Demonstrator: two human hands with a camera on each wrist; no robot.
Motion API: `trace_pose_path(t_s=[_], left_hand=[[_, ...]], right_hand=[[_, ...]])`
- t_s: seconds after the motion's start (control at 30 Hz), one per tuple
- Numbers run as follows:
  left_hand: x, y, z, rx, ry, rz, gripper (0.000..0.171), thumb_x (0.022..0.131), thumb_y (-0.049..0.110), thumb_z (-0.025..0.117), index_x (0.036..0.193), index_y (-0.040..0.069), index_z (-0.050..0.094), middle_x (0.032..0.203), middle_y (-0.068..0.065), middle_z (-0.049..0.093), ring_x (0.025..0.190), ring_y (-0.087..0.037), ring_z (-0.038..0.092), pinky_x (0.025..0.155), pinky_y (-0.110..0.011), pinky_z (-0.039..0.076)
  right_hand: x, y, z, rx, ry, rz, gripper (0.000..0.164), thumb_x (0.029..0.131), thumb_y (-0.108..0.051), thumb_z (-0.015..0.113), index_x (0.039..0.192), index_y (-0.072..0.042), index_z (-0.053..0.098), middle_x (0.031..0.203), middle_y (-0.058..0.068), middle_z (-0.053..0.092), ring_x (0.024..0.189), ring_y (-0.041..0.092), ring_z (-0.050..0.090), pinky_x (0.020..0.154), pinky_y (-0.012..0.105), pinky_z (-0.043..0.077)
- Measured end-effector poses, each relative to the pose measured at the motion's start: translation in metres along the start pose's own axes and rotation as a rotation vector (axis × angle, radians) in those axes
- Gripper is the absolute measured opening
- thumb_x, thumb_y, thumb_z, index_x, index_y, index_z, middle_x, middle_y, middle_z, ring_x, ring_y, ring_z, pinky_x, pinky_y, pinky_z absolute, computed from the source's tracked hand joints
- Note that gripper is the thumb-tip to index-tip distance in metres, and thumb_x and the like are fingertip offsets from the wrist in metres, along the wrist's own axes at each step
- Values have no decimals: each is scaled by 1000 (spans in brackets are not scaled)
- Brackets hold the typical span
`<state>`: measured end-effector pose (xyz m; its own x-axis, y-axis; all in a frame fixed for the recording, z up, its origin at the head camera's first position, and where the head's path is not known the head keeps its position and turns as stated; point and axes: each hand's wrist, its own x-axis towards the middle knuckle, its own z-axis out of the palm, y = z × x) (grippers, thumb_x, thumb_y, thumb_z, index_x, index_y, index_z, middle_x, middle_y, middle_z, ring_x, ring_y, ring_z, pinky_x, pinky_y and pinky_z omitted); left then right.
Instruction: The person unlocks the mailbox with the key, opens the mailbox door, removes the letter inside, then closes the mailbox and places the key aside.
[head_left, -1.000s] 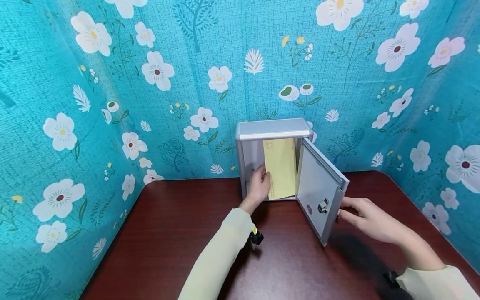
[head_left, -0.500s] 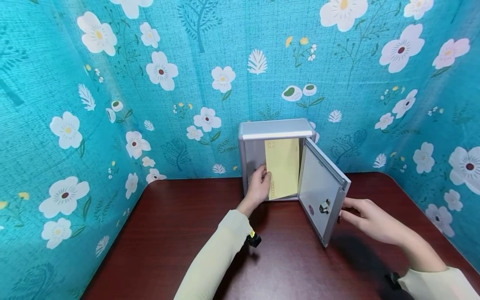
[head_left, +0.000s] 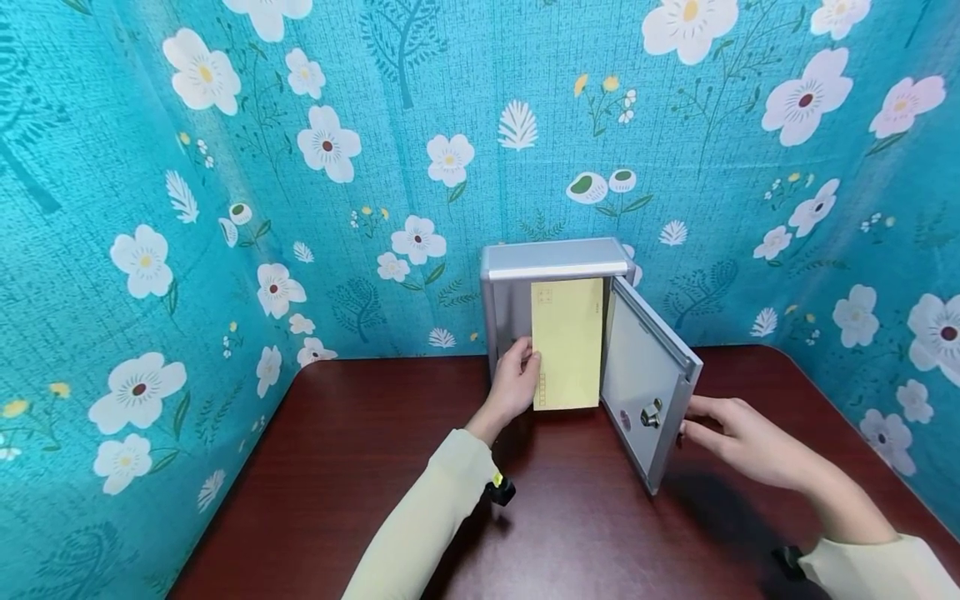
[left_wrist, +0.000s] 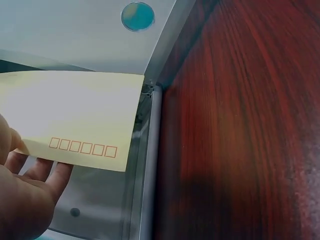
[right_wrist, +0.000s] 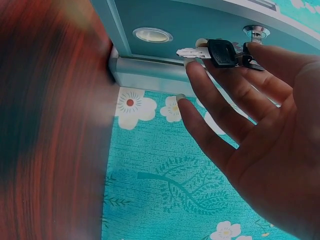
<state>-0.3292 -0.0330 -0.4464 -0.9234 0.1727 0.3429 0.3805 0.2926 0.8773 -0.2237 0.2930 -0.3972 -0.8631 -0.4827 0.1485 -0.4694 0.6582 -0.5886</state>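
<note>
My left hand point(head_left: 513, 385) pinches the left edge of a pale yellow envelope point(head_left: 567, 346), thumb in front and fingers behind. The envelope stands upright before the opening of a grey metal lockbox point(head_left: 555, 257). Red printed squares run along its lower end in the left wrist view. My right hand point(head_left: 744, 440) is at the free edge of the swung-out door point(head_left: 645, 367). In the right wrist view, its thumb and fingers hold keys point(right_wrist: 221, 53) with black heads at the door lock point(right_wrist: 256, 33); one silver blade points outward.
The lockbox stands on a dark red-brown table point(head_left: 360, 467), close against a turquoise flowered cloth point(head_left: 375, 183) that also hangs at both sides. The door juts forward over the table. A small round disc point(right_wrist: 152, 35) is on the door's outer face.
My left hand has drawn the envelope forward and slightly down out of the lockbox; its lower edge now overhangs the box's front sill. My right hand and the door hold nearly still.
</note>
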Motion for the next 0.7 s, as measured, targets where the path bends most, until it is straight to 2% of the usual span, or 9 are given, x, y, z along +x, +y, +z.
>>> trace_pose_path(t_s=[0.33, 0.7], left_hand=[[-11, 3, -6, -2, -46, -17, 27, 110, 15, 44, 132, 10, 60, 113, -7, 73, 86, -16, 70, 76, -29, 56], [-23, 3, -12, -6, -53, 11, 26, 109, 14, 46, 130, 11, 61, 111, -8, 73, 81, -14, 70, 70, -29, 59]], right_hand=[[0, 0, 0, 7, 7, -14, 41, 102, -17, 64, 141, -1, 60, 129, 8, 70, 112, 1, 62, 87, 24, 55], [2, 0, 1, 16, 1, -13, 41, 103, -17, 63, 142, -1, 60, 131, 10, 69, 112, 1, 62, 86, 22, 54]])
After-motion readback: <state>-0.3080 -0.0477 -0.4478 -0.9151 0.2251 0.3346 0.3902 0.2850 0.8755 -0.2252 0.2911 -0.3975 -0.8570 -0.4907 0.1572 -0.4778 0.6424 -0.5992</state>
